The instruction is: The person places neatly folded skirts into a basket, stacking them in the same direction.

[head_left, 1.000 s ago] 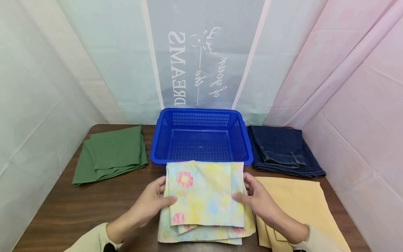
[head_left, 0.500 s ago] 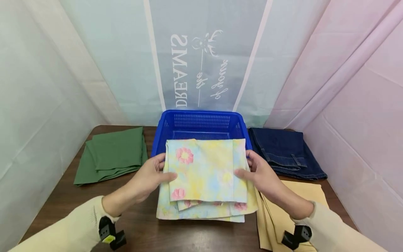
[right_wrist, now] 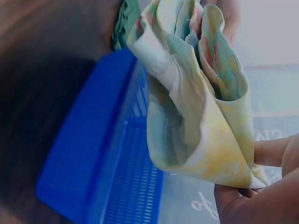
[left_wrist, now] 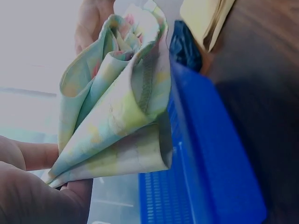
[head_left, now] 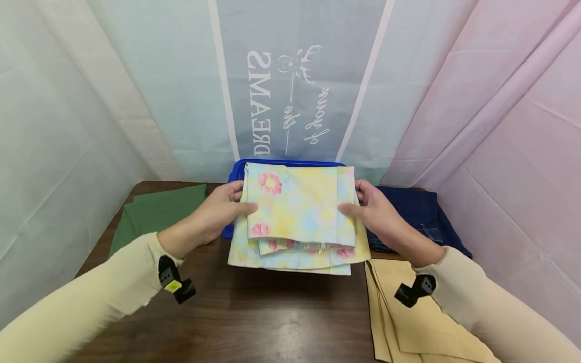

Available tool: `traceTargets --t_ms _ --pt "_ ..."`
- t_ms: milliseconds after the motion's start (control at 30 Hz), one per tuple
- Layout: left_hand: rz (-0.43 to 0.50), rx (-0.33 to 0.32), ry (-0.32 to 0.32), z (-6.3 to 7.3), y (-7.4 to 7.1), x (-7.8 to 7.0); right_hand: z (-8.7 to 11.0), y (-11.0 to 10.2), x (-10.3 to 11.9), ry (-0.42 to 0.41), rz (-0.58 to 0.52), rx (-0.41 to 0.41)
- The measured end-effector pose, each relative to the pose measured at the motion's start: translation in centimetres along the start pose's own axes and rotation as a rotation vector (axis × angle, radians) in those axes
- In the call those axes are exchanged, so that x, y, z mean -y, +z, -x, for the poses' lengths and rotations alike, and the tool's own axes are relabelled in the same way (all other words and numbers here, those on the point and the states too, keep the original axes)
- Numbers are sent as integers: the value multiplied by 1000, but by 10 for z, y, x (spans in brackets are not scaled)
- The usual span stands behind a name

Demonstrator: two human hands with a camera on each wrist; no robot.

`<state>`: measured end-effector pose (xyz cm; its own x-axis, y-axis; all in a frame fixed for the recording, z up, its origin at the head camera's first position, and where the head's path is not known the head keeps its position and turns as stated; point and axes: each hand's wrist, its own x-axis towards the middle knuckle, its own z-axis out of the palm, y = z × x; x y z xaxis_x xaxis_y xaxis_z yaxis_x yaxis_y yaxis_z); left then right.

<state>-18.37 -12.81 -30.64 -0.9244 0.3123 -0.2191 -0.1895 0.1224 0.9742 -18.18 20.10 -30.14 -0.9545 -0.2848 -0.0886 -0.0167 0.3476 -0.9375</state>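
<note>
A folded pastel cloth garment (head_left: 299, 212) with pink flowers is held up level over the blue plastic basket (head_left: 232, 176). My left hand (head_left: 222, 209) pinches its left edge, thumb on top and fingers beneath. On the opposite edge my right hand (head_left: 374, 206) grips in the same way. Both wrist views show the garment's folded layers (left_wrist: 117, 107) hanging in loops above the basket's wall (right_wrist: 93, 140). In the head view the garment hides most of the basket.
Folded green cloth (head_left: 159, 212) lies at the left of the brown table (head_left: 272, 322). Dark blue jeans (head_left: 417, 212) are folded to the right of the basket. Nearer, under my right forearm, lies a tan folded garment (head_left: 422, 322). A printed curtain (head_left: 299, 101) stands behind.
Both hands have carried the flowered garment forward and up, from in front of the basket to over it. The basket and the other clothes have stayed in place.
</note>
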Motion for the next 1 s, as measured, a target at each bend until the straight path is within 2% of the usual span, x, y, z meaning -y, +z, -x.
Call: traceTargets --t_ms 300,567,700,833,1000 --pt "-69 -57 -23 -33 -9 -22 -43 -13 22 57 85 -24" --pt "-150 -99 -27 -71 -11 -40 -78 -19 26 102 143 -68" --pt "-178 -103 -78 -89 -12 -40 -93 -22 22 129 187 -85" --pt "-185 -48 -143 -105 -16 -36 -105 -22 14 172 238 -87" --pt "-199 10 -242 -121 -16 -22 -118 -18 -4 251 258 -49"
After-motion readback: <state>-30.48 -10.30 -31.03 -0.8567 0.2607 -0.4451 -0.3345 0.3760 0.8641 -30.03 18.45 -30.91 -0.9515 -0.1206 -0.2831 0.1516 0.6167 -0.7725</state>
